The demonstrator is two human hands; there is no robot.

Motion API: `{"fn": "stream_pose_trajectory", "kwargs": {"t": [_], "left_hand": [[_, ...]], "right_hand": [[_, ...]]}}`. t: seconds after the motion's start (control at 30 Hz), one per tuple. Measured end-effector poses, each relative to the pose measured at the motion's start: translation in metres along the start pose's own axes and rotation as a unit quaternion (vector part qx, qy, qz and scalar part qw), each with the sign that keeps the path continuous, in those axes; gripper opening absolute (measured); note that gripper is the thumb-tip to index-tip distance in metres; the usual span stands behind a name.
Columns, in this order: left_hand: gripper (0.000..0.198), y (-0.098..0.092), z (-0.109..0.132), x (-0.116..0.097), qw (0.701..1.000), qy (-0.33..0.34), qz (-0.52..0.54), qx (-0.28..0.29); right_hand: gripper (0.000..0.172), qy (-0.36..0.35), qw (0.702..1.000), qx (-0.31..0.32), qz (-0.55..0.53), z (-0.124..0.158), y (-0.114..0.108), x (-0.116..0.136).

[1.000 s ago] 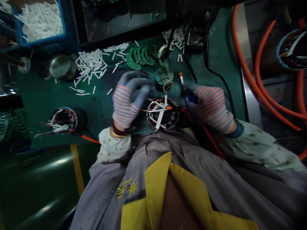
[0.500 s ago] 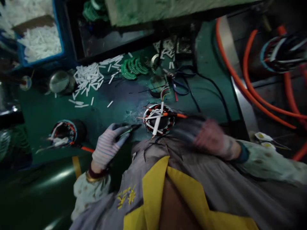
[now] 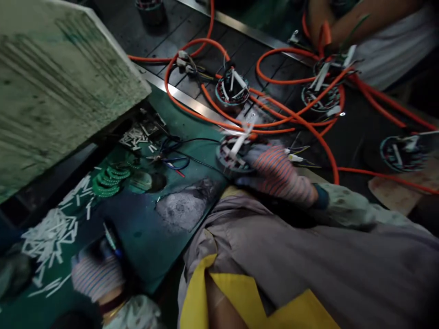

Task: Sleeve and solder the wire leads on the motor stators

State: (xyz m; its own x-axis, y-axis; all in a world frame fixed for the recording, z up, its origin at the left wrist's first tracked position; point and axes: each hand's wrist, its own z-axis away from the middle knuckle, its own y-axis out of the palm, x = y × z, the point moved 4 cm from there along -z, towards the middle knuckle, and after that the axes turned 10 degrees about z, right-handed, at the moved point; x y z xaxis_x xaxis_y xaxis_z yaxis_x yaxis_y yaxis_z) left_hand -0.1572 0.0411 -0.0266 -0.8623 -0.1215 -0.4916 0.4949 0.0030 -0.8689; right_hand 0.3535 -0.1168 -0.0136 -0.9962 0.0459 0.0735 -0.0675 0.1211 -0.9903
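My right hand, in a striped glove, is closed round the side of a motor stator. White tubes and wires stick up from the stator, and it is held at the edge of the green bench. My left hand, also gloved, is low on the left over the bench. Its fingers are closed round a slim dark tool with a light edge; blur hides its exact kind. Near that hand lies a pile of white sleeves.
Stators with orange cables stand on the dark roller conveyor beyond the metal rail. Another person's arm is at the upper right. Blue-handled scissors and green curved strips lie on the bench. A pale box-like housing overhangs it.
The view has swung right toward the conveyor. My right hand has taken the stator from mid-bench to the bench's right edge. My left hand still holds the slim tool.
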Motion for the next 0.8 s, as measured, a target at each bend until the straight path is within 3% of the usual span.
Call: {"fn": "stream_pose_trajectory", "kwargs": {"t": [0.1, 0.2, 0.33, 0.4, 0.57, 0.67, 0.7, 0.8], "left_hand": [[0.016, 0.003, 0.003, -0.003, 0.998, -0.035, 0.041, -0.020], [0.019, 0.003, 0.003, -0.011, 0.993, -0.068, 0.060, -0.069], [0.016, 0.002, 0.004, -0.022, 0.992, -0.056, 0.077, -0.081], [0.011, 0.002, 0.004, -0.020, 0.993, -0.038, 0.081, -0.076], [0.012, 0.002, -0.010, 0.006, 0.996, -0.011, 0.052, -0.065], [0.015, 0.004, -0.014, 0.014, 0.999, -0.016, 0.023, -0.038], [0.013, 0.004, -0.012, 0.012, 0.999, -0.008, 0.018, -0.034], [0.013, 0.004, -0.002, -0.001, 0.998, 0.029, 0.028, -0.045]], "right_hand": [[0.065, 0.225, 0.970, 0.038, 0.080, 0.026, -0.004, -0.065], [0.064, 0.305, 0.944, 0.072, 0.109, 0.018, 0.014, -0.100], [0.057, 0.304, 0.943, 0.073, 0.115, -0.020, 0.044, -0.115], [0.052, 0.303, 0.945, 0.060, 0.105, -0.032, 0.045, -0.116], [0.046, 0.254, 0.954, -0.052, 0.151, -0.067, -0.007, -0.120], [0.068, 0.206, 0.966, -0.014, 0.157, -0.128, -0.019, -0.136], [0.072, 0.180, 0.969, 0.051, 0.159, -0.152, -0.012, -0.141], [0.068, 0.137, 0.976, 0.105, 0.134, -0.211, 0.005, -0.145]]}}
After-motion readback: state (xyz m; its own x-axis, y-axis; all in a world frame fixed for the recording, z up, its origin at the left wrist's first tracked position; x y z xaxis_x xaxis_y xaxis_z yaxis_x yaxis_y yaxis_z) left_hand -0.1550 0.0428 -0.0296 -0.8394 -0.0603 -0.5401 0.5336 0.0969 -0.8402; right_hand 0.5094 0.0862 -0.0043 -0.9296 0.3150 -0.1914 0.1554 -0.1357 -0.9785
